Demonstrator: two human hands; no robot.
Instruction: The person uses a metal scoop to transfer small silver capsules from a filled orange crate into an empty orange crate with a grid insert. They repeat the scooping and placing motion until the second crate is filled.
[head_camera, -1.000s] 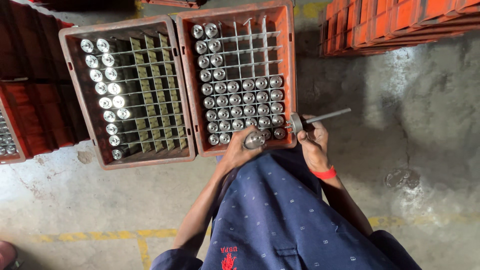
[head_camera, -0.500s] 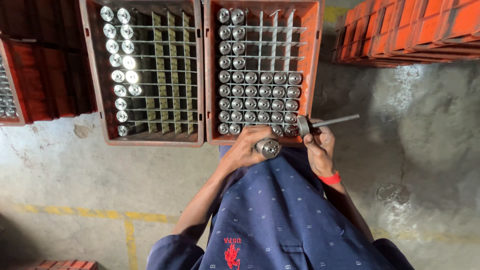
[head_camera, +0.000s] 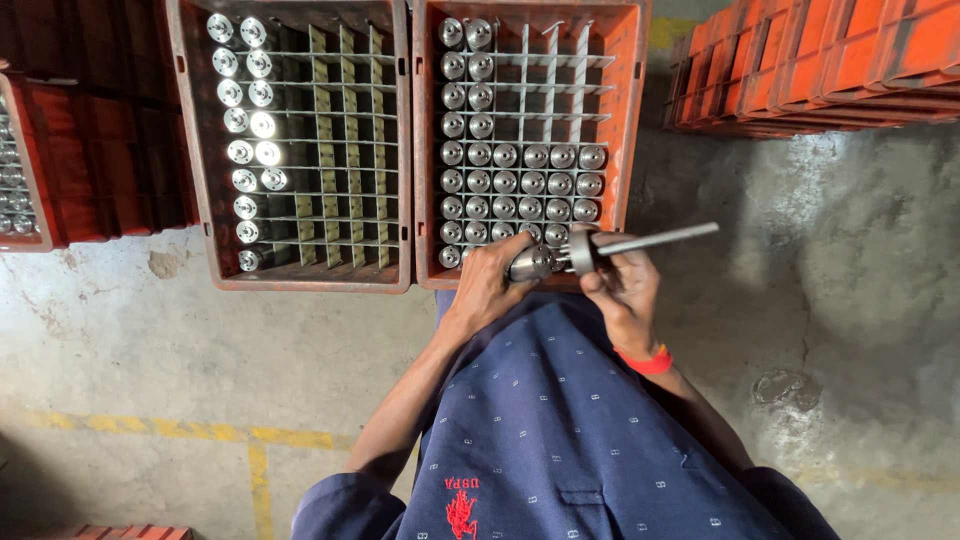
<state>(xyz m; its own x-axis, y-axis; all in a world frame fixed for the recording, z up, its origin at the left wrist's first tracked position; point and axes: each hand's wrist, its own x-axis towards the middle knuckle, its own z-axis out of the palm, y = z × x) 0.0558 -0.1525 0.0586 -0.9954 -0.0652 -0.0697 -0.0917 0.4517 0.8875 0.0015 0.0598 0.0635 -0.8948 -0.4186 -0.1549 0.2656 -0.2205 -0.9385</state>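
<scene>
While the left hand (head_camera: 490, 285) wraps its fingers (head_camera: 505, 262) closed around a short metal cylinder (head_camera: 533, 262), the right hand (head_camera: 625, 290) grips a rod tool (head_camera: 640, 241) with a round collar, its fingers (head_camera: 600, 283) curled shut on the collar end. The collar meets the cylinder's end between the two hands, and the thin rod sticks out to the right, past the right fingers, tilted slightly upward. Both hands hover over the near edge of an orange crate (head_camera: 628, 120), just in front of the person's dark blue shirt (head_camera: 560, 430).

Beyond the fingers, this crate's grid of dividers holds rows of matching metal cylinders (head_camera: 520, 183) standing on end; its far-right cells are open. To the left of the left fingers sits a second orange crate (head_camera: 195, 200), touching the first, with two columns of shiny cylinders (head_camera: 245, 150) along its left side. Farther left, a third crate's edge (head_camera: 30, 170) shows more parts. Well to the right, beyond the rod's tip, stacked orange crates (head_camera: 820, 60) stand on the concrete floor (head_camera: 850, 280), which carries a yellow painted line (head_camera: 180, 432) near the left elbow.
</scene>
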